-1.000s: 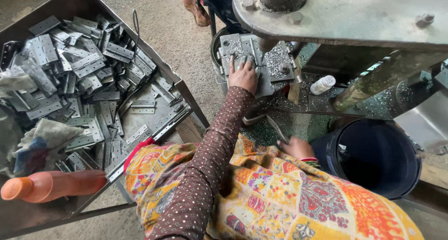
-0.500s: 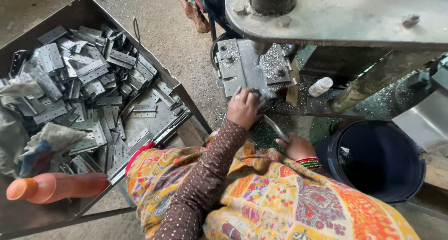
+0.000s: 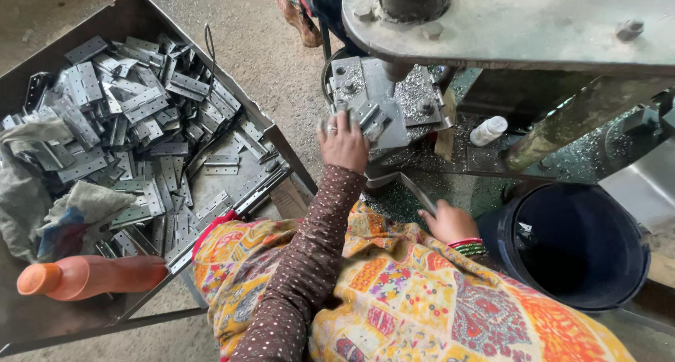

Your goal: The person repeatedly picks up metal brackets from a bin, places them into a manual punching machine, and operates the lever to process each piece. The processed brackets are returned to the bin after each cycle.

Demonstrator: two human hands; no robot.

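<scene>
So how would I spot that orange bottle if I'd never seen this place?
Start at the big metal tray heaped with grey hinge plates, on the left of the person's left hand. Follow it to its near corner, past the crumpled rags. The orange bottle lies there on its side, the only bright plastic thing among dull metal.

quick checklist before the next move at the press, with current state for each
1. Left hand on the metal piece at the press bed: ok, fingers touch it.
2. Piece seated flat under the punch: cannot tell, hand covers part of it.
3. Fingers out from under the punch: cannot tell from this angle.
4. Right hand off the bed: ok, low beside the bucket, around a metal strip.
5. Tray of plates within reach on the left: ok.
6. Bed free of swarf: not ok, shavings lie on it.
</scene>
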